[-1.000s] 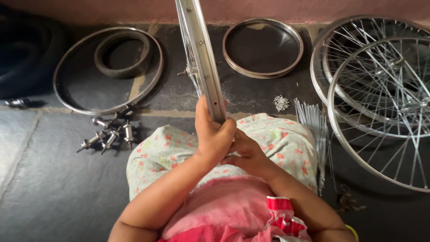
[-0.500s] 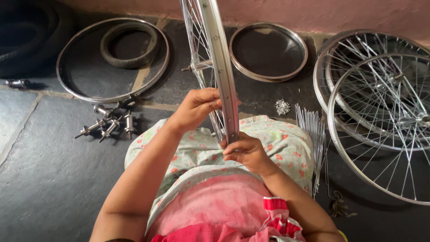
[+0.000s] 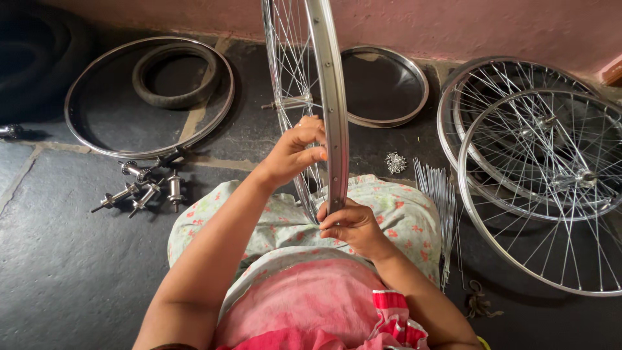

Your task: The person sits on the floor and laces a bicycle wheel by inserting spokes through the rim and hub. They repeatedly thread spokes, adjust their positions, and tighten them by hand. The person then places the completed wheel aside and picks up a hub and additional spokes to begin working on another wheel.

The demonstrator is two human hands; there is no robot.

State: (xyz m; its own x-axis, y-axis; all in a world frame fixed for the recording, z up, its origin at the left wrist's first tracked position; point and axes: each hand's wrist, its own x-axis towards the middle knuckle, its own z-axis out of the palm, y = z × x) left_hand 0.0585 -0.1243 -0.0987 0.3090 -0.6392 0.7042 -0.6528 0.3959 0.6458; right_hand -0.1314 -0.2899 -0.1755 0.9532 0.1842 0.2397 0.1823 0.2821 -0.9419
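A silver spoked bicycle wheel (image 3: 329, 97) stands upright on edge over my lap, its rim running from the top of the view down to my hands. My left hand (image 3: 295, 152) rests on the left side of the rim with fingers curled against the spokes. My right hand (image 3: 350, 223) grips the rim's lower end, fingers closed around it. The wheel's hub (image 3: 288, 102) shows left of the rim.
Bare rims lie on the dark stone floor: one (image 3: 146, 152) at left with a rubber tyre (image 3: 175, 78) inside, one (image 3: 414, 97) behind the wheel. Two spoked wheels (image 3: 544, 188) lie at right. Loose hubs (image 3: 146, 188), a bundle of spokes (image 3: 440, 201) and small nipples (image 3: 395, 162) lie nearby.
My left hand has slid up the rim away from my right hand. The wheel now stands more upright and its spokes and hub have come into view.
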